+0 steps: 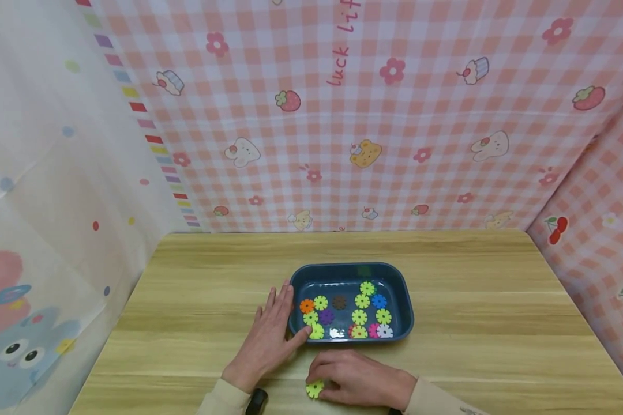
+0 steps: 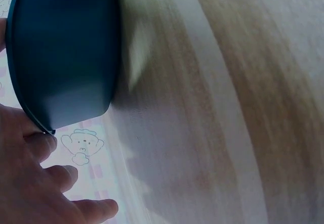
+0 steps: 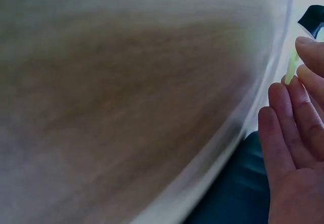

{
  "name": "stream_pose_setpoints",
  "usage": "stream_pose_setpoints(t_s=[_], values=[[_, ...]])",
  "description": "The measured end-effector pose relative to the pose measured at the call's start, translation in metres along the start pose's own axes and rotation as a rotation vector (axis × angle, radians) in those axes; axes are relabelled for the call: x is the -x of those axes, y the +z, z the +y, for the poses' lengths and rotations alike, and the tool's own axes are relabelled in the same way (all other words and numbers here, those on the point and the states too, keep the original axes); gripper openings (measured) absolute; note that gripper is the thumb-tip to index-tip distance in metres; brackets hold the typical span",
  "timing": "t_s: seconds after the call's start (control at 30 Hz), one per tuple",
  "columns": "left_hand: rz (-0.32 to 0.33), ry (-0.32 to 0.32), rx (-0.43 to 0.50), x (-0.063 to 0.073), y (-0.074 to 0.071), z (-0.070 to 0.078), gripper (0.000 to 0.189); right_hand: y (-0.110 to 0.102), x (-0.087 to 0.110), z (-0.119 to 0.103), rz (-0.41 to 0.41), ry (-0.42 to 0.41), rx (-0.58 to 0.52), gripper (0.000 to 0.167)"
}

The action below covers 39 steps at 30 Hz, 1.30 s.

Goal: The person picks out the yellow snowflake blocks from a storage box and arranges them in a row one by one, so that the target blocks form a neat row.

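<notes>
My right hand [image 1: 350, 377] pinches a yellow-green notched plastic disc [image 1: 315, 389] between thumb and fingers, in front of a dark blue tray [image 1: 405, 337]. In the right wrist view the same disc [image 3: 292, 68] shows edge-on at the fingertips. My left hand [image 1: 270, 334] lies along the tray's left side, fingers fairly straight at the rim and thumb at the front left corner. From the left wrist, those fingers [image 2: 63, 176] appear spread beside the tray wall [image 2: 71, 57]. Inside the tray lie several notched discs, among them an orange one [image 1: 307, 306], a purple one [image 1: 326, 316] and a blue one [image 1: 379, 301].
The tray stands on a wood-grain table [image 1: 477, 300]. A pink checked cloth [image 1: 322, 127] hangs behind the table's back edge, with a white patterned cloth [image 1: 109, 155] at the left and another checked cloth [image 1: 602, 230] at the right.
</notes>
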<state>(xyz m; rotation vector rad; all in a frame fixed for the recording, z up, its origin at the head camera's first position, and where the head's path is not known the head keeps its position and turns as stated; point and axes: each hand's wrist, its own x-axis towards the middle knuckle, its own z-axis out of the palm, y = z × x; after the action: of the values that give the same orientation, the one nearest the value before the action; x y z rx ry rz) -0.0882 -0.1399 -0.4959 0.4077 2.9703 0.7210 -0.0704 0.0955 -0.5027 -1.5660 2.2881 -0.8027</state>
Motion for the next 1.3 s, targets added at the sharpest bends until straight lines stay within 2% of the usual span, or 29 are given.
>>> stream_pose_setpoints(t_s=[0.17, 0.5, 0.77, 0.97, 1.17, 1.3], values=[[0.005, 0.004, 0.007, 0.0, 0.0, 0.0, 0.094, 0.004, -0.004, 0.002, -0.022, -0.01, 0.045, 0.025], [0.012, 0.007, 0.013, 0.0, 0.0, 0.001, 0.094, 0.003, -0.007, 0.004, -0.057, -0.018, 0.061, 0.024], [0.018, 0.01, 0.007, 0.0, 0.0, 0.0, 0.094, 0.001, -0.004, 0.003, -0.045, -0.021, 0.088, 0.026], [0.018, 0.021, 0.016, 0.001, 0.001, -0.002, 0.092, -0.014, 0.007, -0.004, 0.035, 0.01, 0.048, 0.025], [0.032, 0.032, 0.057, 0.003, 0.001, -0.002, 0.077, -0.031, 0.019, -0.013, 0.129, 0.038, -0.006, 0.021], [0.034, 0.032, 0.058, 0.002, 0.002, -0.003, 0.071, -0.04, 0.026, -0.013, 0.242, 0.041, -0.035, 0.019]])
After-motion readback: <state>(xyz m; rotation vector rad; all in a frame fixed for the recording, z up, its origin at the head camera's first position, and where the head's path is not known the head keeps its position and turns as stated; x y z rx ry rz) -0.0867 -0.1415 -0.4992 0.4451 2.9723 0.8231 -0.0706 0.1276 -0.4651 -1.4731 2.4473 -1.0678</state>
